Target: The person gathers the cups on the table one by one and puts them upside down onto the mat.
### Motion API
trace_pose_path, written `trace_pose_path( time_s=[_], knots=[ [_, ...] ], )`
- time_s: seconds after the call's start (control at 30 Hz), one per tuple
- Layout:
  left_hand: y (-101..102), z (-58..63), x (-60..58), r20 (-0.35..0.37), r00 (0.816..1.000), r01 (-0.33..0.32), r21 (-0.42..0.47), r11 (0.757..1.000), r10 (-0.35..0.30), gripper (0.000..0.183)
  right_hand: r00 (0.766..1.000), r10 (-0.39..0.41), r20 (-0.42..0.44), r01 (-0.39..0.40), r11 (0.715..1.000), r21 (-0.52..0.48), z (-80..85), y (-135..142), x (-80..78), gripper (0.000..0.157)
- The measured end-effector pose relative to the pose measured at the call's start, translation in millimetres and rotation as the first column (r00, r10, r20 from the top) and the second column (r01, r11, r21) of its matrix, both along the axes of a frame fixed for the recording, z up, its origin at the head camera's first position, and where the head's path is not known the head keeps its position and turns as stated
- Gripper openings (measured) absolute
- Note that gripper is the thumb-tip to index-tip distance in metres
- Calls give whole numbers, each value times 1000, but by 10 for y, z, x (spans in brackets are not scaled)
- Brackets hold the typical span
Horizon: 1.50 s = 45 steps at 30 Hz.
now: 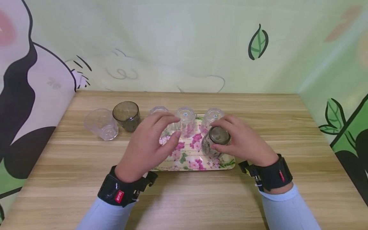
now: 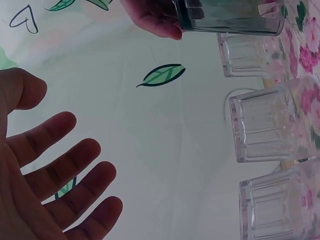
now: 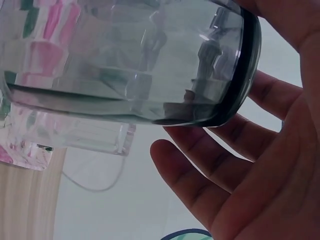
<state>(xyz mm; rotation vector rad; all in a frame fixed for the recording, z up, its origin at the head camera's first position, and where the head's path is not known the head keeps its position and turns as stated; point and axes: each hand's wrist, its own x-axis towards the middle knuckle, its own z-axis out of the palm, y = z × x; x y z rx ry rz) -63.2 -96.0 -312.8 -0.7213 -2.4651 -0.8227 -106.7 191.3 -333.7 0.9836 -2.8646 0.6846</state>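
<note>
My right hand grips a smoky grey glass near its upturned base, thumb on the near side and fingers on the far side. This glass is upside down at the front right of a flowered tray. Over the tray's left part, my left hand is held with fingers spread and nothing in it, as the left wrist view of the hand confirms. Behind the hands, three clear glasses stand upside down in a row: a left one, a middle one and a right one.
On the wooden table, left of the tray, another smoky grey glass stands mouth up. Beside it is a clear glass, also mouth up. A patterned backdrop rises behind the table's far edge.
</note>
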Motion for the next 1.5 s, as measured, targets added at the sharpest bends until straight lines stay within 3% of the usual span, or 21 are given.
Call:
trace_pose_path(
  time_s=[0.3,1.5],
  knots=[
    [13,-4,9,13,1000,2,-8,1000,-2,36,998,-8,55,6,1000,31,-37,-12,2,61],
    [19,-25,3,51,999,-16,-38,999,18,37,993,-11,114,1,996,87,-138,-39,-63,66]
  ],
)
